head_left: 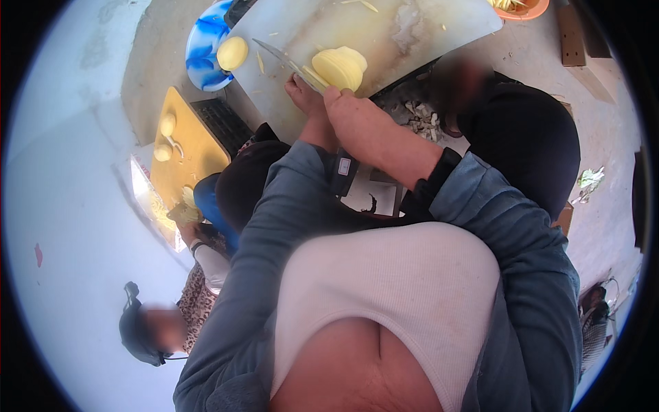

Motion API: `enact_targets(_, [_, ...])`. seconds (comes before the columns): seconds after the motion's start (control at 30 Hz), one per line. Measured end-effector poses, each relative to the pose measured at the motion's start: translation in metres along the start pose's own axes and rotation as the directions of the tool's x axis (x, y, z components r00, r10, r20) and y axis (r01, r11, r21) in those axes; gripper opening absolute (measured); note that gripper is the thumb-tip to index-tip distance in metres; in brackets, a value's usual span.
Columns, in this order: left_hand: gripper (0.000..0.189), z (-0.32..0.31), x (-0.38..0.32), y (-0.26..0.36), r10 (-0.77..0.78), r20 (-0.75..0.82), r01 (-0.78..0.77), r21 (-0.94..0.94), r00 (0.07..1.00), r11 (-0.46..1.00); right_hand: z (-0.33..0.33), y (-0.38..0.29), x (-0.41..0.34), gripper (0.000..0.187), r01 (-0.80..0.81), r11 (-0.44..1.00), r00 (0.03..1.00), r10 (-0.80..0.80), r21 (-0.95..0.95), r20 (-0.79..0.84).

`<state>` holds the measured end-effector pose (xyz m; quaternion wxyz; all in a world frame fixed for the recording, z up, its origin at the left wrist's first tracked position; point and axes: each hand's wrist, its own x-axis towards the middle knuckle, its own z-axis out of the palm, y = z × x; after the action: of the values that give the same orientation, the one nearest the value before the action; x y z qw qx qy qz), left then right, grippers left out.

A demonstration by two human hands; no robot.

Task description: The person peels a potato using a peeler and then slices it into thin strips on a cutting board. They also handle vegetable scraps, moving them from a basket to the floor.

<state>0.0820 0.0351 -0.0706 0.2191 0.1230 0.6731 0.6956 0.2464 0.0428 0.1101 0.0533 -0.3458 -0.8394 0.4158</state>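
Observation:
A knife (280, 54) slants over the white cutting board (412, 62), its tip towards the upper left. The fingers of my right hand (342, 105) close at the knife's lower right end, where the handle is hidden. My left hand (304, 95) is just below the blade with curled fingers; whether it grips anything cannot be told. Beside the blade and against my right fingertips lies a fanned stack of pale yellow slices (337, 67), which look like peeled potato. A whole peeled potato (232, 53) sits at the board's left edge. Thin strips lie scattered on the board.
A blue and white basin (203, 64) stands left of the board, an orange bowl (530, 11) at the upper right. A person (206, 278) at the left works at a yellow board (180, 134) with peeled potatoes. Another person in black (520, 139) is close at the right.

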Motion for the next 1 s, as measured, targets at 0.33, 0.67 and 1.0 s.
enact_targets(0.33, [0.028,-0.004,0.001,0.009,0.030,0.062,-0.034,0.071,0.998,0.997,0.001,0.001,0.011,0.020,-0.065,0.994,0.995,0.058,0.090,0.076])
enact_targets(0.67, [0.030,0.016,-0.028,0.048,0.101,-0.029,-0.089,0.270,0.994,0.959,0.029,0.021,0.021,0.018,-0.036,0.999,0.999,0.036,0.016,-0.019])
enact_targets(1.0, [0.039,0.013,-0.040,0.078,-0.055,0.028,0.048,0.202,0.998,0.978,0.028,0.029,0.020,0.016,0.003,1.000,0.999,-0.003,-0.012,-0.041])
